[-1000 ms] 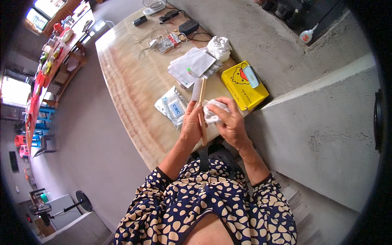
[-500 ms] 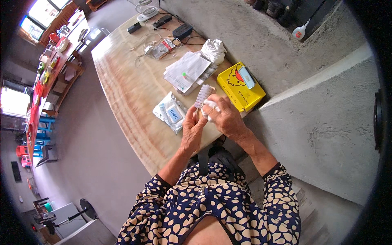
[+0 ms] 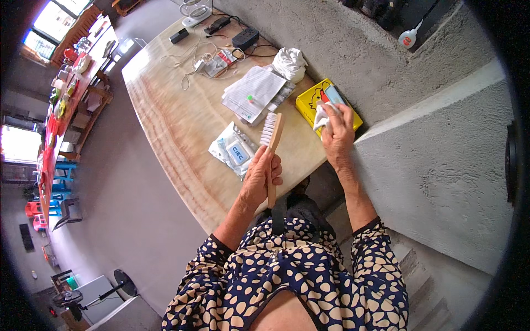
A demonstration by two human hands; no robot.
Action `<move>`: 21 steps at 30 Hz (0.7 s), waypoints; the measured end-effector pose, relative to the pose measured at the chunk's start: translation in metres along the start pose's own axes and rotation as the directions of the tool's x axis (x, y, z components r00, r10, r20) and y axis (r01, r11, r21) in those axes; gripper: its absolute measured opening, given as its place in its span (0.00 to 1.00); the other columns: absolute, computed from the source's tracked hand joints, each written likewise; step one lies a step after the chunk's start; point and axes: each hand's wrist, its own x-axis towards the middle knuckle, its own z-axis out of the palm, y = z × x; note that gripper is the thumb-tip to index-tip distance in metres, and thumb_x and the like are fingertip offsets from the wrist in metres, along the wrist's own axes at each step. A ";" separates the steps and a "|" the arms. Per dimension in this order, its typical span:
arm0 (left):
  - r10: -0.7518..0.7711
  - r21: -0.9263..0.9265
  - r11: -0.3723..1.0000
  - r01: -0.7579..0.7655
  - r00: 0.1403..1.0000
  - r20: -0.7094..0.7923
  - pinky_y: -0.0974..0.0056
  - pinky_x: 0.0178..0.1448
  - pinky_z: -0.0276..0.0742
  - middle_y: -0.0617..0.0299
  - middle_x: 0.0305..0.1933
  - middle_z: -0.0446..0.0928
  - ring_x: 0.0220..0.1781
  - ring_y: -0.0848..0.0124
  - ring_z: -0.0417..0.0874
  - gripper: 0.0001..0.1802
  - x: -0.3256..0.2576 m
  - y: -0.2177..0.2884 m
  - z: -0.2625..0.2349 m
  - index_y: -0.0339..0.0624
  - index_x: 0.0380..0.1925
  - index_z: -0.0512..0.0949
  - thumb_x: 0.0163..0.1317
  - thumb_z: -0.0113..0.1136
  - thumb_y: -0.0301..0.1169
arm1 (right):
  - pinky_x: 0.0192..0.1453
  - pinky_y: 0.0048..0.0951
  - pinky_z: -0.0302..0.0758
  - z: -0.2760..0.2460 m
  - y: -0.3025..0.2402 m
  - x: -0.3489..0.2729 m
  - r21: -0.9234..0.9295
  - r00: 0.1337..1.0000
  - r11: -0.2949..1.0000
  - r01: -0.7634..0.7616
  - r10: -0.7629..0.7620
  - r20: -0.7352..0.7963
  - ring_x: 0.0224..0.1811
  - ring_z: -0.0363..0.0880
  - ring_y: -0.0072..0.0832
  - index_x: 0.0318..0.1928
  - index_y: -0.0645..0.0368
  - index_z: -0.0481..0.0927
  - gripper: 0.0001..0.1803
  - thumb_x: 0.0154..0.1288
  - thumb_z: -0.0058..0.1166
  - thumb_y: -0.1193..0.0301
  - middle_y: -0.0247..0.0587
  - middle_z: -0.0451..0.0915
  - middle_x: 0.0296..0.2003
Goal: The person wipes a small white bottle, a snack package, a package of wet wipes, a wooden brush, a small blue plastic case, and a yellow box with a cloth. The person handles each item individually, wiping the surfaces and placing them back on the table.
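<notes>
My left hand (image 3: pixel 260 175) is closed round the wooden handle of a scrubbing brush (image 3: pixel 276 132), held upright with its white bristles facing left. In my right hand (image 3: pixel 339 135) is a crumpled white wipe (image 3: pixel 321 117), pinched over the yellow box (image 3: pixel 311 105) with a duck drawing. I cannot tell whether the wipe touches the box. On top of that box lies a light blue flat object (image 3: pixel 334 95), partly hidden by my right fingers. A white and blue pack of wet wipes (image 3: pixel 236 151) lies on the table, just left of the brush.
Printed papers (image 3: pixel 253 94) with a small green item sit mid-table, beside a bunched white bag (image 3: pixel 290 64). Farther back are tangled cables (image 3: pixel 207 60) and a black power strip (image 3: pixel 245 38). A rough grey wall (image 3: pixel 425 149) borders the table (image 3: pixel 182 149) on the right.
My right hand has moved away from the brush, rightward to the yellow box, with the wipe still in it. The brush is now fully visible in my left hand.
</notes>
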 end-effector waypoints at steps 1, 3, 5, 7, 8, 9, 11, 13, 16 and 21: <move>-0.033 -0.080 0.996 0.034 0.999 0.016 0.73 0.24 0.62 0.73 0.29 0.65 0.26 0.80 0.65 0.14 0.000 0.002 0.000 0.53 0.41 0.67 0.65 0.49 0.48 | 0.56 0.39 0.70 -0.003 -0.002 0.004 0.042 0.999 0.999 0.018 -0.016 -0.047 0.52 0.68 0.45 0.52 0.57 0.74 0.29 0.45 0.55 0.84 0.48 0.66 0.50; -0.063 -0.091 0.994 0.064 0.998 0.013 0.72 0.26 0.63 0.71 0.31 0.66 0.28 0.78 0.65 0.19 0.004 0.001 0.000 0.55 0.45 0.68 0.65 0.47 0.53 | 0.56 0.39 0.70 0.001 -0.026 0.004 0.071 0.986 0.986 0.153 -0.157 0.054 0.52 0.68 0.45 0.52 0.57 0.74 0.28 0.46 0.55 0.84 0.48 0.65 0.51; -0.086 -0.123 0.988 0.089 0.996 0.024 0.71 0.26 0.62 0.71 0.32 0.67 0.29 0.78 0.66 0.19 0.007 0.000 0.003 0.56 0.47 0.68 0.65 0.46 0.53 | 0.57 0.39 0.69 0.014 -0.042 0.009 0.103 0.981 0.983 0.153 -0.164 0.107 0.55 0.67 0.45 0.56 0.59 0.71 0.30 0.47 0.50 0.88 0.49 0.64 0.52; -0.102 -0.315 0.936 0.158 0.977 0.188 0.69 0.29 0.67 0.69 0.36 0.70 0.32 0.77 0.68 0.19 0.008 -0.001 0.001 0.54 0.48 0.69 0.66 0.45 0.51 | 0.59 0.38 0.68 0.038 -0.043 0.003 0.240 0.996 0.971 -0.015 -0.006 0.086 0.56 0.65 0.47 0.59 0.61 0.67 0.32 0.48 0.51 0.87 0.51 0.63 0.52; -0.092 -0.401 0.895 0.197 0.960 0.266 0.68 0.30 0.70 0.68 0.39 0.71 0.34 0.76 0.69 0.18 0.008 0.000 0.000 0.52 0.48 0.69 0.67 0.44 0.50 | 0.59 0.38 0.68 0.042 -0.048 -0.003 0.212 0.995 0.977 -0.019 -0.002 0.100 0.55 0.65 0.48 0.60 0.61 0.66 0.33 0.49 0.51 0.86 0.51 0.63 0.53; -0.080 -0.385 0.915 0.119 0.990 0.117 0.66 0.34 0.72 0.67 0.40 0.72 0.37 0.75 0.71 0.19 0.010 0.001 0.004 0.51 0.48 0.70 0.67 0.44 0.50 | 0.59 0.37 0.67 0.045 -0.055 -0.014 0.190 0.993 0.982 -0.019 -0.004 0.119 0.55 0.65 0.49 0.61 0.62 0.64 0.34 0.49 0.52 0.85 0.52 0.62 0.53; -0.061 -0.330 0.944 0.001 0.983 -0.171 0.62 0.42 0.77 0.65 0.44 0.75 0.43 0.73 0.75 0.20 0.013 0.002 0.018 0.48 0.46 0.71 0.66 0.45 0.50 | 0.59 0.38 0.67 0.042 -0.064 -0.033 0.123 0.949 0.989 0.082 -0.115 0.292 0.54 0.65 0.47 0.60 0.61 0.67 0.33 0.49 0.53 0.83 0.52 0.64 0.52; -0.036 -0.364 0.931 0.027 0.999 -0.017 0.60 0.47 0.78 0.61 0.41 0.77 0.41 0.70 0.79 0.23 0.019 -0.005 -0.018 0.44 0.47 0.72 0.65 0.46 0.51 | 0.59 0.39 0.67 0.026 -0.074 -0.039 0.181 0.844 0.974 0.134 -0.208 0.494 0.54 0.66 0.46 0.58 0.61 0.69 0.31 0.49 0.54 0.82 0.50 0.65 0.52; -0.060 -0.233 0.972 0.037 0.994 -0.090 0.59 0.39 0.79 0.62 0.37 0.74 0.38 0.69 0.77 0.23 0.020 -0.004 -0.031 0.42 0.47 0.71 0.67 0.44 0.50 | 0.58 0.37 0.69 0.001 -0.060 -0.019 0.499 0.700 0.866 0.001 -0.358 0.618 0.54 0.69 0.44 0.55 0.61 0.72 0.27 0.50 0.54 0.83 0.48 0.69 0.50; -0.076 -0.304 0.948 0.089 0.996 0.055 0.57 0.40 0.79 0.61 0.42 0.76 0.38 0.67 0.78 0.22 0.023 -0.006 -0.028 0.47 0.53 0.69 0.67 0.44 0.49 | 0.59 0.37 0.67 0.033 -0.045 0.011 0.172 0.978 0.984 -0.053 0.016 0.208 0.56 0.66 0.46 0.57 0.63 0.68 0.28 0.53 0.51 0.82 0.52 0.63 0.54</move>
